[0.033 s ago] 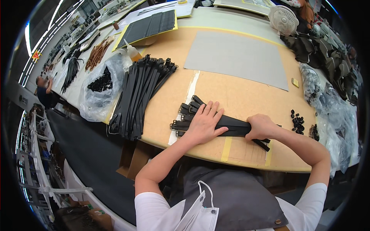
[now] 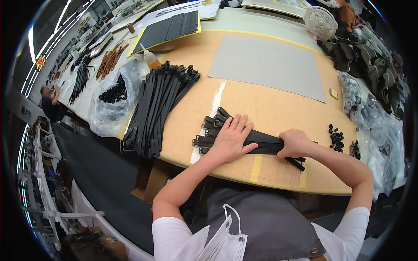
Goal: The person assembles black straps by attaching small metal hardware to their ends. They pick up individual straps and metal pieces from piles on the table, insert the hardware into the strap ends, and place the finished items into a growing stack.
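Observation:
On the tan work board (image 2: 278,95), a bundle of black buckled straps (image 2: 263,141) lies crosswise in front of me. Their buckles fan out at the left, and the straps draw together toward the right. My left hand (image 2: 233,139) rests flat across them near the buckles, fingers spread. Around the narrower part, my right hand (image 2: 295,144) is closed, gripping the straps. A few strap tips poke out below and beyond it. Left of the bundle sits a larger pile of similar black straps (image 2: 163,106), buckles pointing away from me.
A grey sheet (image 2: 265,63) covers the far board. Small black loops (image 2: 336,138) and clear plastic bags (image 2: 376,139) lie at right. At left are a plastic bag of black pieces (image 2: 114,95) and a glue bottle (image 2: 150,58). A white fan (image 2: 320,22) stands far right.

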Demonstrator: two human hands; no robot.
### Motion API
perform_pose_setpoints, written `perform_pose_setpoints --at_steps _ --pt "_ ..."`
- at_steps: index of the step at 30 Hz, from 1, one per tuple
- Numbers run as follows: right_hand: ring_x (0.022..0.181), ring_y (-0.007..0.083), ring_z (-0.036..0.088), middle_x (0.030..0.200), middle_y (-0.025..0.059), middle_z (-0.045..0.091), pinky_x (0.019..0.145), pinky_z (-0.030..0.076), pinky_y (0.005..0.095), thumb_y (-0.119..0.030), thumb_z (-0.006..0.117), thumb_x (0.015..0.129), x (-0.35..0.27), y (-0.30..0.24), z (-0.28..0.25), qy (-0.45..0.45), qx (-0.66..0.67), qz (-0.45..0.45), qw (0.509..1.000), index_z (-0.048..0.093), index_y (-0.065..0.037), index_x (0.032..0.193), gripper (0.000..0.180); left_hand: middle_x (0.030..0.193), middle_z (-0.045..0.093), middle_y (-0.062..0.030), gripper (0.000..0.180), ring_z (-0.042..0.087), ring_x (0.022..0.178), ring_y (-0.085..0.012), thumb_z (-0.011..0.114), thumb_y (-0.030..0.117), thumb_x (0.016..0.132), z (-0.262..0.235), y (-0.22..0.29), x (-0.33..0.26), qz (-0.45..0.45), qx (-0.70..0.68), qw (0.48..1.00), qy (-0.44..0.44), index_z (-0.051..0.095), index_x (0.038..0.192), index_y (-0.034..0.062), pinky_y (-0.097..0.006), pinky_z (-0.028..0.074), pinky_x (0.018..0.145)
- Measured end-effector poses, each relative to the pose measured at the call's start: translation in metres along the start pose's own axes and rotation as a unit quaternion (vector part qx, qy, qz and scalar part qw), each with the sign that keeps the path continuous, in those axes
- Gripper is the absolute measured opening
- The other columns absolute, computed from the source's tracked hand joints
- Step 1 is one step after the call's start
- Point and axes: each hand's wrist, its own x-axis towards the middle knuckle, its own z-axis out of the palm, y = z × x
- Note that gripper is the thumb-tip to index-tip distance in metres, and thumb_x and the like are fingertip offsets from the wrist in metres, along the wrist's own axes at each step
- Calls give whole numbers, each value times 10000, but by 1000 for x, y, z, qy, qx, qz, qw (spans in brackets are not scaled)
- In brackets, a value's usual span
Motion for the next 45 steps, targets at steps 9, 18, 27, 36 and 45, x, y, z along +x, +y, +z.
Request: perform_pose_setpoints --at_steps 9,18,27,36,45 --pt "866 293 732 875 140 755 791 580 397 -341 779 643 1 -6 -13 -18 36 11 999 784 -58 994 451 1628 391 -220 756 325 1530 -395 513 612 1017 2 -3 0 -7 -1 1000 -8 485 1515 44 -516 242 1259" --pt "738 167 731 868 84 756 667 589 312 -198 881 773 0 -7 -56 -297 296 48 907 729 -3 1027 355 1603 427 -208 1104 342 1529 -368 701 774 774 -14 -7 -6 91 -70 993 -31 443 1543 25 -547 221 1258" --pt "949 231 764 1023 139 751 836 642 367 -82 787 907 -32 -20 7 -365 643 6 673 580 -4 1191 360 1049 667 -91 406 665 1063 -250 683 173 861 -22 3 -12 195 -44 979 -33 596 1219 2 -391 483 949" --pt "1009 268 758 1134 157 717 872 641 382 -230 747 983 -49 -121 -48 -244 753 -130 597 533 -23 1290 428 1077 698 -65 263 673 1077 -252 644 33 860 -131 -72 14 267 -96 958 46 634 1117 91 -417 466 1075" --pt "1086 252 728 1127 127 703 896 645 425 -191 699 1019 85 -268 -33 -144 859 -257 419 560 -33 1223 293 1517 556 43 466 406 1511 -230 675 23 835 -217 -189 31 287 236 928 -33 641 1262 208 -499 307 1233"
